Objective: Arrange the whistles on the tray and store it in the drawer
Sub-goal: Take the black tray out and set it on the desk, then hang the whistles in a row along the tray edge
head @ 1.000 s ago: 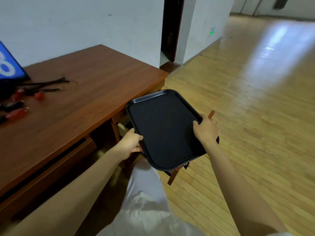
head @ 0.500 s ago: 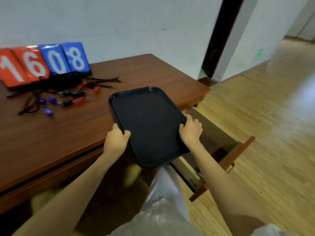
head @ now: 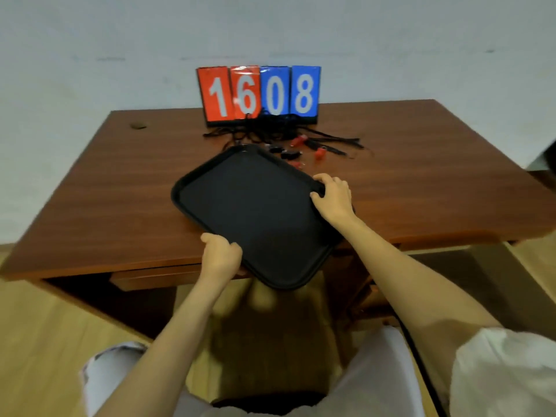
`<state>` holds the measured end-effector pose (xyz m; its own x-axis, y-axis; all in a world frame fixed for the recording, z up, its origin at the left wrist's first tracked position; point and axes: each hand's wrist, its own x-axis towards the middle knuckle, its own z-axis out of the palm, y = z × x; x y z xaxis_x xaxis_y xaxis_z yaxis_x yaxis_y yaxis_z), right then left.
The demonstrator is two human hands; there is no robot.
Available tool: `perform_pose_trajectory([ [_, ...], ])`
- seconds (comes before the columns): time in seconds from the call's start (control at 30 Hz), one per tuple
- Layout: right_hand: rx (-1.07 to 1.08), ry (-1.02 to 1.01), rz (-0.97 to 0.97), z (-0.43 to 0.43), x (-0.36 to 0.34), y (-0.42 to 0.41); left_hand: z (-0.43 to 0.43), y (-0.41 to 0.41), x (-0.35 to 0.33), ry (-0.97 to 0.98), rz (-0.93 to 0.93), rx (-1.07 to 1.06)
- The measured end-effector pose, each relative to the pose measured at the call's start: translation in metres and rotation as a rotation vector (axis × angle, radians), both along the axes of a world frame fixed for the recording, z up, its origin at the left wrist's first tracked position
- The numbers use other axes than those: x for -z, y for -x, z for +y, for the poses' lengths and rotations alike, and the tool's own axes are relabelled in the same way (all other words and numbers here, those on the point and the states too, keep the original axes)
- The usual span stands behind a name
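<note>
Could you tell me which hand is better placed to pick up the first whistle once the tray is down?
Probably the right hand: it grips the far edge of the tray, close to the whistles; the left hand grips the near edge.

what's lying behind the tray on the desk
Red and black whistles on tangled black lanyards, then a 1608 scoreboard. The tray covers the nearest part of the pile, so more whistles may be hidden.

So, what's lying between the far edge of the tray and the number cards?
In the head view, a tangle of black cords and red and black whistles lies on the desk between the tray and the number cards.
</note>
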<state>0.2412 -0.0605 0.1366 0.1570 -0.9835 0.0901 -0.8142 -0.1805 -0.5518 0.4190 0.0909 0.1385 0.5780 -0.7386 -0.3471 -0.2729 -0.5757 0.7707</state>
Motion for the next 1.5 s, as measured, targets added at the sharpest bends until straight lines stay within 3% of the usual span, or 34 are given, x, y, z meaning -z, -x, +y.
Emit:
perform_pose_trajectory([
  [0.2, -0.192, -0.029, 0.098, -0.028, -0.007, -0.044, 0.011, -0.013, 0.008, 0.031, -0.089, -0.076],
  [0.4, -0.254, 0.041, 0.124, -0.031, -0.012, -0.055, 0.025, -0.009, 0.018, 0.014, -0.014, -0.135],
  [0.53, -0.288, -0.06, 0.148, -0.034, -0.005, -0.046, 0.027, -0.01, 0.025, 0.053, -0.072, -0.099],
  [0.67, -0.326, -0.153, 0.178, -0.03, 0.0, -0.039, 0.026, -0.008, 0.025, -0.088, -0.287, 0.012],
  [0.8, -0.301, -0.038, 0.215, -0.009, 0.005, -0.037, 0.024, -0.011, 0.012, -0.294, -0.689, 0.205],
  [0.87, -0.285, 0.004, 0.277, 0.006, 0.01, -0.034, 0.021, -0.021, 0.005, -0.303, -0.86, 0.247],
  [1.0, -0.295, -0.061, 0.285, 0.035, 0.016, -0.033, 0.008, -0.04, 0.0, -0.233, -0.94, 0.29],
  [1.1, -0.32, -0.151, 0.355, 0.051, 0.018, -0.04, 0.0, -0.047, 0.009, -0.159, -1.031, 0.441],
  [1.23, -0.348, -0.237, 0.455, 0.057, 0.019, -0.036, -0.01, -0.055, 0.023, -0.115, -0.866, 0.514],
  [1.37, -0.318, -0.311, 0.563, 0.033, 0.005, -0.022, -0.011, -0.018, 0.017, -0.285, -0.933, 0.647],
  [1.5, -0.209, -0.352, 0.655, 0.0, -0.011, -0.017, -0.025, -0.003, 0.005, -0.04, -0.869, 0.713],
])
